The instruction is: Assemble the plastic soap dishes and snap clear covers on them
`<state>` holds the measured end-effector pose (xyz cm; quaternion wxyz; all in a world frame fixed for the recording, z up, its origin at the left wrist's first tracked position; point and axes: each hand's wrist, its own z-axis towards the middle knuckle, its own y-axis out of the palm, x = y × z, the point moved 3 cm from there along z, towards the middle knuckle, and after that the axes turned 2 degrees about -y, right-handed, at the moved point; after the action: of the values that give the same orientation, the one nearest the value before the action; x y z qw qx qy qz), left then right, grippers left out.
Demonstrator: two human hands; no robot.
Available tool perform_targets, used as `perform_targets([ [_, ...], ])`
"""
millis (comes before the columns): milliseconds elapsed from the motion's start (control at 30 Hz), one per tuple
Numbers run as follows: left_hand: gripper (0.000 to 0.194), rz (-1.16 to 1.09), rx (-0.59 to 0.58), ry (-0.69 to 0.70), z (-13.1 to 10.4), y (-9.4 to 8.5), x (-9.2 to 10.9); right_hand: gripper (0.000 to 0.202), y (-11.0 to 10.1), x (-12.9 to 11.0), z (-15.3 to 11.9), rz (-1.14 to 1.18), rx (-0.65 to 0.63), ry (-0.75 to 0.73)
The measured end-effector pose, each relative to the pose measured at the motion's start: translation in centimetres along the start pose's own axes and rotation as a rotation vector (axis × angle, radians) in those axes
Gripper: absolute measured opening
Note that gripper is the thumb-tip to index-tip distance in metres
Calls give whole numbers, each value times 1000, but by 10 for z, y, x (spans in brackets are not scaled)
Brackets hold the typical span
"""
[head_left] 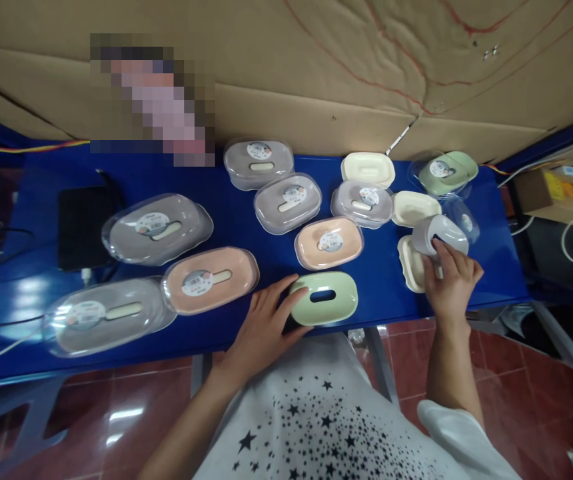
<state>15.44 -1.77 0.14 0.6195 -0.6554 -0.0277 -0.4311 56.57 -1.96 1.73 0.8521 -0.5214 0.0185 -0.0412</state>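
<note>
My left hand (267,315) is at the left end of a light green oval soap dish piece (346,299) with a slot in its middle. Its fingers are bent round that end, one over the rim. My right hand (450,283) pinches a pale lavender slotted dish piece (424,233), tilted over a cream tray (411,263). Behind it lie another cream tray (416,208) and a clear lid (459,217) with a label. A peach soap dish (311,243) with a round label sits just beyond the green piece.
Several lidded lavender dishes (266,173) and another peach dish (209,280) stand on the blue table (236,213). A green dish (454,173) and a cream piece (366,168) stand farther back. At left lies a black device (84,227) with cables. A cardboard box (551,197) is at right.
</note>
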Motion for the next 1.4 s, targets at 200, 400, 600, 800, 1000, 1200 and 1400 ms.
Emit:
perform_targets([
  [200, 61, -5, 8, 1, 0, 0, 1, 50, -11, -18, -1, -65, 23, 71],
  [400, 59, 11, 15, -4, 0, -1, 2, 53, -10, -44, -17, -98, -38, 91],
  [600, 51, 108, 146, -44, -5, -1, 7, 45, -18, -50, -31, 15, -122, -65],
  [800, 43, 176, 237, 224, -22, 0, 34, 55, -47, -80, -69, 284, -270, -383],
  [1000, 54, 266, -14, 407, 0, 12, 70, 53, -30, -12, -36, 362, -189, -234],
  [1200, 54, 344, 4, 396, 21, 19, 64, 94, 38, 133, 43, 122, -97, 211],
  [1400, 38, 328, 82, 217, -5, 7, 27, 65, 13, 105, 2, 260, 36, 115],
])
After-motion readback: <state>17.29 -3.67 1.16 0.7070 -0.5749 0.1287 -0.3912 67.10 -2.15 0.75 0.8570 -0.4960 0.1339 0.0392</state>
